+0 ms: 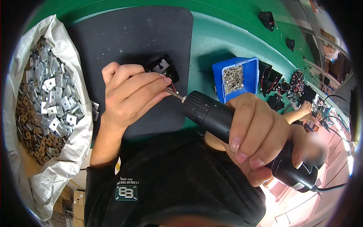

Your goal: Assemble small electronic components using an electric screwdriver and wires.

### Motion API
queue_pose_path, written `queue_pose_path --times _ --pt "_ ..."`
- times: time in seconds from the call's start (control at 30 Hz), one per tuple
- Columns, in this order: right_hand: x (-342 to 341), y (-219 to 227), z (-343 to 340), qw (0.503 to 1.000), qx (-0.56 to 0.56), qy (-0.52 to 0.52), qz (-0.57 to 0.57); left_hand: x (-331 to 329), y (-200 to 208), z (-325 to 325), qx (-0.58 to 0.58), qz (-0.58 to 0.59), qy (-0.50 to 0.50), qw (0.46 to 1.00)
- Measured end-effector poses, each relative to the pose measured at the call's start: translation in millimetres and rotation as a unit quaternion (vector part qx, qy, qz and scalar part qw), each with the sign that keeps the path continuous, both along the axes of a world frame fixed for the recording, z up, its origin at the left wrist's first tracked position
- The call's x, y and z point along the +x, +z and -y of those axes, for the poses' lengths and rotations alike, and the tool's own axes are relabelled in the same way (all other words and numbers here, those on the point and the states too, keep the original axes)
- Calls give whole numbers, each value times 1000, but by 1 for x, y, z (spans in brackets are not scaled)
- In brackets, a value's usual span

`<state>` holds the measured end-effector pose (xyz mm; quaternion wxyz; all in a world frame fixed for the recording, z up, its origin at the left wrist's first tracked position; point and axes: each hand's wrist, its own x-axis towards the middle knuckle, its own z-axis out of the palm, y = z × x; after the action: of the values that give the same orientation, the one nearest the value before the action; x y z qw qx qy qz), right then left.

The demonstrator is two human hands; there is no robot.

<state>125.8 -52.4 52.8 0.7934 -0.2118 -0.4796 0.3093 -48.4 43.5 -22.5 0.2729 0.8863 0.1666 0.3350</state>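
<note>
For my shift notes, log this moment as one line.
left hand: steadies small black part on black mat | right hand: grips electric screwdriver | blue screw bin

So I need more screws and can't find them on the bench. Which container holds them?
Start at the big black mat on the green bench. Just to its right, above the right hand gripping the black electric screwdriver, sits a small blue bin. It is the only blue thing there, heaped with silvery screws.
</note>
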Motion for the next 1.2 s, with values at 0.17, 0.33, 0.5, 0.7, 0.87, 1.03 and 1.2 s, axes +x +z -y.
queue_pose_path --times 0.17,0.33,0.5,0.7,0.87,1.03,1.2 --pt "-3 2 -1 999 10 -18 -29 0 3 0 -9 8 0 1000" --pt "-3 -1 -3 999 26 -18 -38 0 4 0 -11 6 -1 1000" --pt "0 -3 -2 999 20 1 -35 1 1 -1 4 17 5 1000" --pt "0 -5 -2 999 18 0 -35 -2 1 0 -14 24 -2 1000" --pt "1 -7 -2 999 20 8 -42 1 1 -3 -21 34 -4 999" --pt "8 -10 -9 997 54 52 -15 4 3 -3 -31 26 -11 999" --pt "9 -11 -8 997 46 53 -3 2 1 -2 -29 18 -11 999"
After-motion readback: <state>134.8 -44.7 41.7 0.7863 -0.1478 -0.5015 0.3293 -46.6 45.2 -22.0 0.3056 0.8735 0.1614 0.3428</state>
